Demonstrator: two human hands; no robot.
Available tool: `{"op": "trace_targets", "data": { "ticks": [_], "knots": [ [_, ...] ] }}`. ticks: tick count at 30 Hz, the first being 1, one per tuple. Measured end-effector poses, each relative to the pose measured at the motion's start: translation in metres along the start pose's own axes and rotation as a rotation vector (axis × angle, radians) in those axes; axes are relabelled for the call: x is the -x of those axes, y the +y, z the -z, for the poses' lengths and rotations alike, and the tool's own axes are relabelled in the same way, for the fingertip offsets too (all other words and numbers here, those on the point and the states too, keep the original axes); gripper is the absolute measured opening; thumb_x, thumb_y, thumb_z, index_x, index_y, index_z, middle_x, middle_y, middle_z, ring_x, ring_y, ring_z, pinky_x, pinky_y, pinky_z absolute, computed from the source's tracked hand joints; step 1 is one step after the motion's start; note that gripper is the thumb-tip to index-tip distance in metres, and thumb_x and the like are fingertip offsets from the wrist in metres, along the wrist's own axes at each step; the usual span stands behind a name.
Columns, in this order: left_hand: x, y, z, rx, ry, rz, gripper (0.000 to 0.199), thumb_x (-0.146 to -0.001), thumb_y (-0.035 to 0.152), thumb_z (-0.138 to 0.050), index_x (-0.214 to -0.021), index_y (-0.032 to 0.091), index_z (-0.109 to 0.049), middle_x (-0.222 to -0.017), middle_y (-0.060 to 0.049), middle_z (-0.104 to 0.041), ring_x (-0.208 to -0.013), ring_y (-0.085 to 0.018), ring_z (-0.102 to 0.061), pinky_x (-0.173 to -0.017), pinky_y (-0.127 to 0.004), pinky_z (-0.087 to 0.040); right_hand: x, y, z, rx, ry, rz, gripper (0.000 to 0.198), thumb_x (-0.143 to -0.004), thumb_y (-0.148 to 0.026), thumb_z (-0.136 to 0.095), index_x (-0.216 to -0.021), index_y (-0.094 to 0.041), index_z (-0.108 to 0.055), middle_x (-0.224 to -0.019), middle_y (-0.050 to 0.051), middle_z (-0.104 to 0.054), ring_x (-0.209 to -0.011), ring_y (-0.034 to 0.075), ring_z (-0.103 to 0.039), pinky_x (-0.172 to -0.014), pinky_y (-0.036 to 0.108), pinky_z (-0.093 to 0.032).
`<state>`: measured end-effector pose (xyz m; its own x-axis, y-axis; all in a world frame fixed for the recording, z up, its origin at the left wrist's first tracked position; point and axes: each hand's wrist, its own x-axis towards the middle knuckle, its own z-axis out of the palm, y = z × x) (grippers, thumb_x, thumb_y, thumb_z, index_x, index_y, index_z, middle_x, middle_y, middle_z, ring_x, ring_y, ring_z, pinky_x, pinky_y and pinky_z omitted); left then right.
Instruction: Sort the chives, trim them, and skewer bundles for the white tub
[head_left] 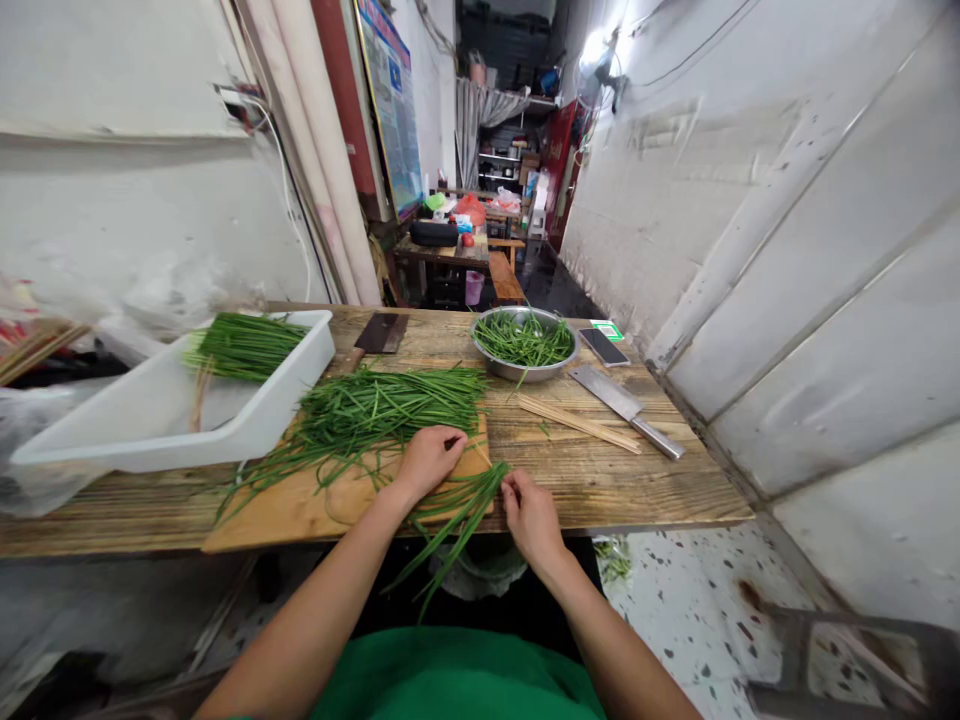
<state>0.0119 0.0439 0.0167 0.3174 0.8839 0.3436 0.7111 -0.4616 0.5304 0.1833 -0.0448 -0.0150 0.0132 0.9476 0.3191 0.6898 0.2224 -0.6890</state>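
Observation:
My right hand [531, 508] is closed in a pinch on one end of a small bunch of garlic chives [465, 508], whose long leaves droop over the table's front edge. Just left of it, my left hand [433, 460] is closed too, with a thin pale bamboo skewer [481, 452] running from its fingertips toward the bunch. Part of the skewer is hidden by the leaves. Behind my left hand a large pile of chives [390, 402] covers much of the wooden cutting board [292, 510].
A white tray [255, 435] with tied chives [259, 347] stands left. A steel bowl [525, 372] of cut greens sits at the back. To the right lie bamboo skewers [581, 425], a cleaver [611, 392] and a phone [604, 347]. Another dark-bladed cleaver [382, 333] lies behind the pile.

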Motion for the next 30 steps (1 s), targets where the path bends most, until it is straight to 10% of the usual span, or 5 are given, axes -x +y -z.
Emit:
{"op": "trace_targets", "data": {
  "ticks": [23,30],
  "knots": [
    [0.01,0.024,0.012,-0.134,-0.253,-0.373,0.025,-0.085,0.028,-0.041,-0.089,0.021,-0.064,-0.084,-0.004,-0.056,-0.074,-0.013,-0.052,-0.067,-0.022,-0.039,-0.011,-0.002,-0.005,-0.021,0.017,-0.037,0.017,-0.082,-0.019,-0.036,-0.077,-0.02,-0.052,-0.064,0.001,-0.06,-0.058,0.015,-0.057,-0.055,0.021,-0.037],
    [0.003,0.011,0.012,-0.118,-0.1,-0.18,0.024,-0.084,0.027,-0.042,-0.085,0.017,-0.064,-0.085,-0.004,-0.056,-0.078,-0.013,-0.052,-0.073,-0.023,-0.04,-0.003,0.001,-0.004,-0.028,0.054,-0.039,0.017,-0.081,-0.018,-0.036,-0.077,-0.019,-0.052,-0.064,0.001,-0.06,-0.058,0.015,-0.058,-0.056,0.021,-0.037]
  ]
}}
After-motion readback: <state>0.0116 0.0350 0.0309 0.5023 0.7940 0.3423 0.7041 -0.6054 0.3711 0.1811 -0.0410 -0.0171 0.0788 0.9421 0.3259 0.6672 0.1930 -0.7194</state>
